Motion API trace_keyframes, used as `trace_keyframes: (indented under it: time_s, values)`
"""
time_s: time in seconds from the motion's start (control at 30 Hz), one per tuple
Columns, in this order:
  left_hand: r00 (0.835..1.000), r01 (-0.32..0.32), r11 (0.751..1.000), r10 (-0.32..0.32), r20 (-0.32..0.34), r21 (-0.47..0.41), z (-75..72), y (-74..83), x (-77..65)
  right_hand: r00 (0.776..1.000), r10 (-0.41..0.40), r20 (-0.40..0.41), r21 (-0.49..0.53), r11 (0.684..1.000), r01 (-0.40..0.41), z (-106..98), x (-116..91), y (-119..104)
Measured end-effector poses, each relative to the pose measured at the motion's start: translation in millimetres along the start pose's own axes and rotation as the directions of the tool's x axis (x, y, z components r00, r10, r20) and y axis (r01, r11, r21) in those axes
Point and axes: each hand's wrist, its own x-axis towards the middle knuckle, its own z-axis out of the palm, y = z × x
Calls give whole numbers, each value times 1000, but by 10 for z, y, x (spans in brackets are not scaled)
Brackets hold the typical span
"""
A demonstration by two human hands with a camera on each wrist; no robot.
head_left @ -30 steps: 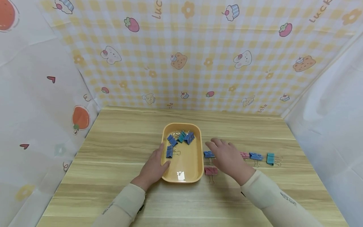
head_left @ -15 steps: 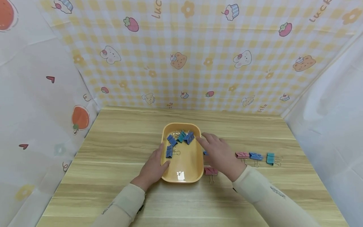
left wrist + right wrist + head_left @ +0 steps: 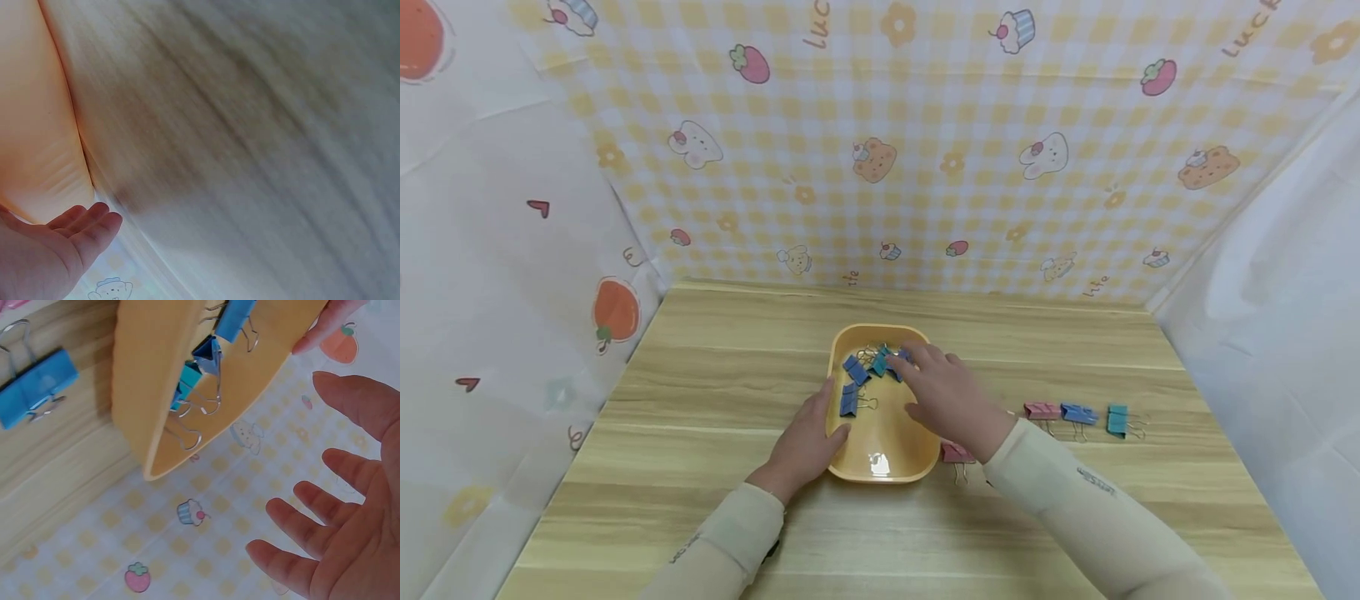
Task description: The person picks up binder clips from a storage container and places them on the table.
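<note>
My left hand (image 3: pixel 805 433) holds the left side of a yellow plastic tray (image 3: pixel 932 454), thumb over the rim and fingers along the outer wall. In the left wrist view those fingers (image 3: pixel 97 228) lie beside the wall. Inside the tray are blue binder clips (image 3: pixel 848 401) and a teal binder clip (image 3: pixel 880 363), bunched toward the far left. My right hand (image 3: pixel 955 396) hovers over the tray's right rim, fingers spread. The right wrist view shows its palm (image 3: pixel 359 544) bare. A blue binder clip (image 3: pixel 39 387) lies right of the tray, hidden under this hand in the head view.
On the table to the right lie a pink binder clip (image 3: pixel 1042 411), a blue binder clip (image 3: pixel 1079 414) and a teal binder clip (image 3: pixel 1117 421). Another red-pink binder clip (image 3: pixel 957 452) sits by the tray's lower right side. A checked cloth (image 3: pixel 955 200) hangs behind the table.
My right hand has moved left from above the clips on the table to over the tray, carrying nothing visible. My left hand and the tray have stayed in place.
</note>
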Motion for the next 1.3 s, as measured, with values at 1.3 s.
trace_keyframes:
  time_s: [1.3]
  values:
    - [995, -84, 995, 87, -42, 62, -27, 17, -34, 949, -22, 313, -40, 999, 36, 341, 712, -395]
